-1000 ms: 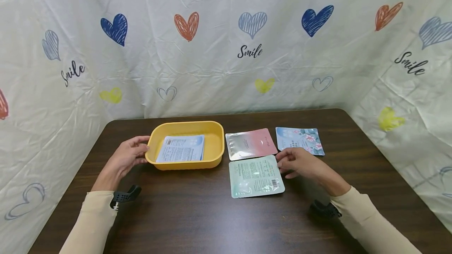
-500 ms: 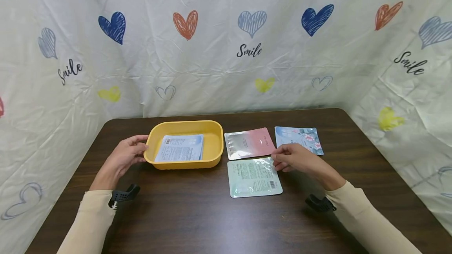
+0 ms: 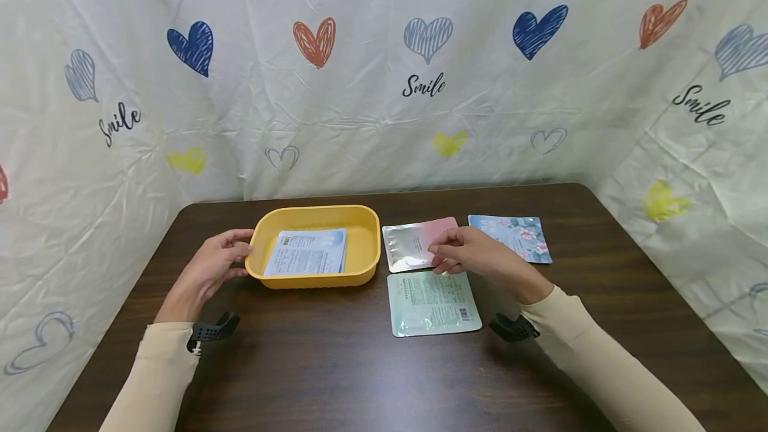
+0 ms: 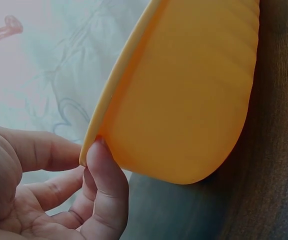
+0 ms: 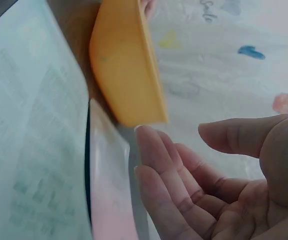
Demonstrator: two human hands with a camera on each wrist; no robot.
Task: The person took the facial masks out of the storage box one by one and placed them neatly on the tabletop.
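Note:
At the left my left hand (image 3: 207, 272) pinches the rim of a yellow plastic tray (image 3: 321, 281); the left wrist view shows the fingers (image 4: 106, 185) on either side of that rim. Inside the tray lies a blue-and-white sachet (image 3: 309, 252) with printed text. My right hand (image 3: 483, 260) hovers over the right part of a pink and silver sachet (image 3: 408, 249), holding nothing. In the right wrist view its thumb stands apart from the loosely bent fingers. Just in front lies a pale green sachet (image 3: 435, 309), its top edge partly under the fingers in the head view.
A blue sachet with pink flowers (image 3: 525, 237) lies at the back right, partly behind the right hand. All stand on a dark wooden table (image 3: 324, 365). A white curtain (image 3: 360, 105) printed with hearts hangs behind and beside it.
My right hand has moved left, from the green sachet's right edge to above the pink one. The left hand stays at the tray, and the sachets lie nearly where they were.

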